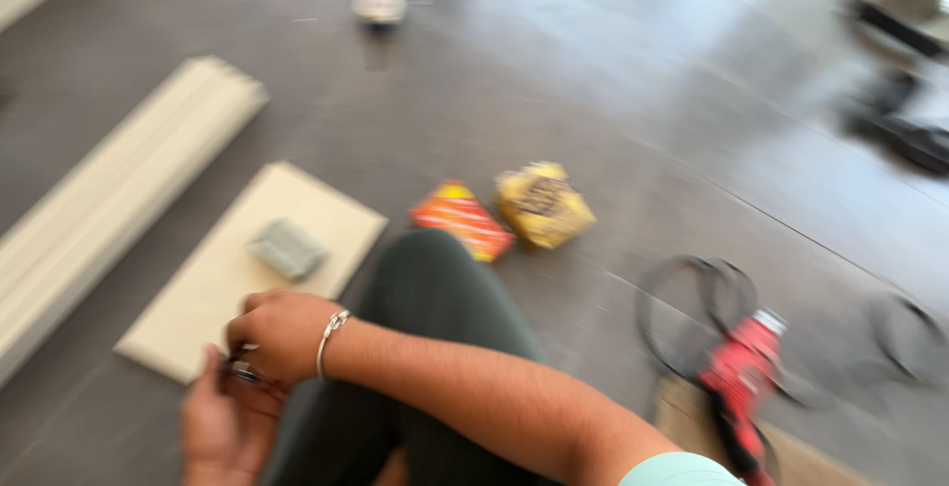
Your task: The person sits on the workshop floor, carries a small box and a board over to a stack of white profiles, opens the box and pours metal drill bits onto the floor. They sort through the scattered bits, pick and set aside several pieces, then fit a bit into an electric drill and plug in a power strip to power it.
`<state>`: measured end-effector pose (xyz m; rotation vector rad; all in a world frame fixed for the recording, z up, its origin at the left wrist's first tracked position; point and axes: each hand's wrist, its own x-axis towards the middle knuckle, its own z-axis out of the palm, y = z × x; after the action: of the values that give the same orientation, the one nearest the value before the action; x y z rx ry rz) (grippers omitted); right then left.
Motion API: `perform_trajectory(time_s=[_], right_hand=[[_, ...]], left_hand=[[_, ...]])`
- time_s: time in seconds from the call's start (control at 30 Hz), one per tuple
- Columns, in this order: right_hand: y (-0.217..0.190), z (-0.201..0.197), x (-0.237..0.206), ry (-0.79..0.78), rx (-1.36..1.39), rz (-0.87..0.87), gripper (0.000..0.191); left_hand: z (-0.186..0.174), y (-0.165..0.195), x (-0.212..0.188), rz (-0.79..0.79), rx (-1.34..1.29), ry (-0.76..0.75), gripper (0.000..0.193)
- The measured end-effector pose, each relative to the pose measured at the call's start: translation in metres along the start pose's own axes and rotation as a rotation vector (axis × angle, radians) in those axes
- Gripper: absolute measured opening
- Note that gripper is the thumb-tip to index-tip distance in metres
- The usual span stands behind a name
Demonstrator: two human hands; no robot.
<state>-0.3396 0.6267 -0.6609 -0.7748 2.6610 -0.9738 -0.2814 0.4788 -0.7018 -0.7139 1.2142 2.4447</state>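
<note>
- Hands, two, brought together low at the left edge of the view, over the near corner of a pale board (213,283) that lies flat on the dark floor (554,100).
- Right hand (282,333): reaches across the body from the right, forearm slanting up-left over a dark-trousered knee (430,293); metal bangle (331,340) at the wrist. Fingers curled downward and closed to a pinch upon a small dark metal item (242,372); blur hides what the item is.
- Left hand (222,422): directly below and touching the right, palm turned up, fingers partly cupped beneath the same item. Whether it grips or only supports, cannot be told.
- Small item: sits between the two hands, at the fingertips of both; its long axis cannot be made out. Right hand lies above it, left hand beneath.
- Grey block (287,249): rests on the board, just beyond the right hand, apart from it.
- White slats (119,189): long stack, left of the board, running diagonally.
- Red-orange packet (463,219) and yellow packet (544,204): side by side on the floor past the knee.
- Red power tool (741,372): on the floor to the right with looped black cable (682,313), well apart from both hands.
</note>
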Motion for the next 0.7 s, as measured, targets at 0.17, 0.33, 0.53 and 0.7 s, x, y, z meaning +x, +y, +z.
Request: perform_trajectory(time_s=[0.17, 0.33, 0.53, 0.7], right_hand=[[0.045, -0.124, -0.152, 0.595, 0.039, -0.132, 0.03], [0.103, -0.228, -0.388, 0.924, -0.262, 0.7, 0.039], [0.108, -0.149, -0.661, 1.117, -0.31, 1.551, 0.048], [0.045, -0.018, -0.813, 0.876, -0.166, 2.136, 0.069]], left_hand=[[0.159, -0.004, 0.001, -0.048, 0.096, -0.412, 0.039], [0.291, -0.074, 0.0, -0.075, 0.401, -0.719, 0.033], [0.341, -0.131, 0.051, -0.365, 0.958, -0.451, 0.033], [0.356, -0.156, 0.093, -0.083, 1.602, -0.483, 0.034]])
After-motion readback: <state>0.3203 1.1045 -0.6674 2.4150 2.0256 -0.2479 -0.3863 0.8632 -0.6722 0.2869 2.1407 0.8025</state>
